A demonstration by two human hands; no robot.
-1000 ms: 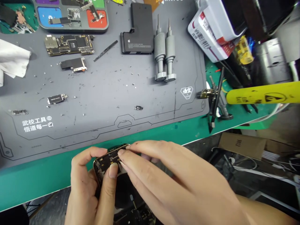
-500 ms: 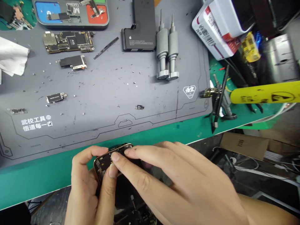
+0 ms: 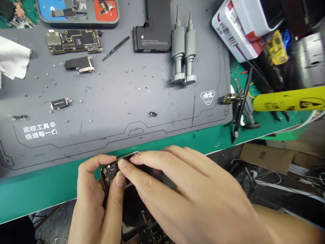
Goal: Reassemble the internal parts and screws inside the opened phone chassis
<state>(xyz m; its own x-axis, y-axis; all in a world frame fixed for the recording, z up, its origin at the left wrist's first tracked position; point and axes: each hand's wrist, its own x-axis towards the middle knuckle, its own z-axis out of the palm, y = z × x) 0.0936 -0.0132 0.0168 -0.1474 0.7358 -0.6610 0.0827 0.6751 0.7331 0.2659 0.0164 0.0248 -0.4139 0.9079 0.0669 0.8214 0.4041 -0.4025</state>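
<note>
L hand (image 3: 98, 200) held phone frame (image 3: 109, 173) at lower centre of frame; R hand (image 3: 185, 189) fingers pressed onto it. Logic board (image 3: 76, 41) lay upper L on grey mat (image 3: 114, 98), w/ battery (image 3: 154, 34) upper centre.

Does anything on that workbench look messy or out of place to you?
Yes, a little: tiny loose bits, probably screws, lie scattered over the gray mat rather than in the sorting tray, so they could easily get lost. Dark specks and smudges mark the mat too. I see no clear spill.
</note>
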